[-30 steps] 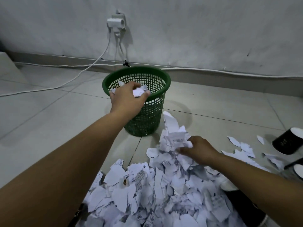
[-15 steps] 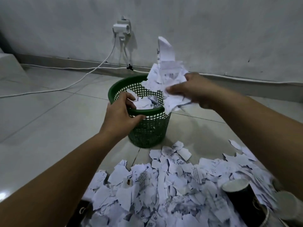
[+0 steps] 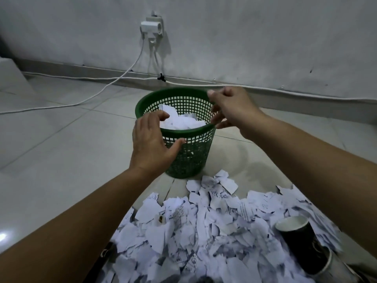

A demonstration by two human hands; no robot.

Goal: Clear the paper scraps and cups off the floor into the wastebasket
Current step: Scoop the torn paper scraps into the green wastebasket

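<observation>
Tiled floor (image 3: 61, 160) strewn with torn paper scraps (image 3: 204, 231), green wastebasket (image 3: 189, 160) upright behind them holding paper, black cup (image 3: 297, 240) among the scraps at right, both hands released, left hand (image 3: 151, 146) and right hand (image 3: 230, 107) empty at the rim.

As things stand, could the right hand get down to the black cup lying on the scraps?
Probably yes. The right hand is open and empty beside the wastebasket rim, and the black cup lies uncovered on the paper scraps just under that forearm.
</observation>
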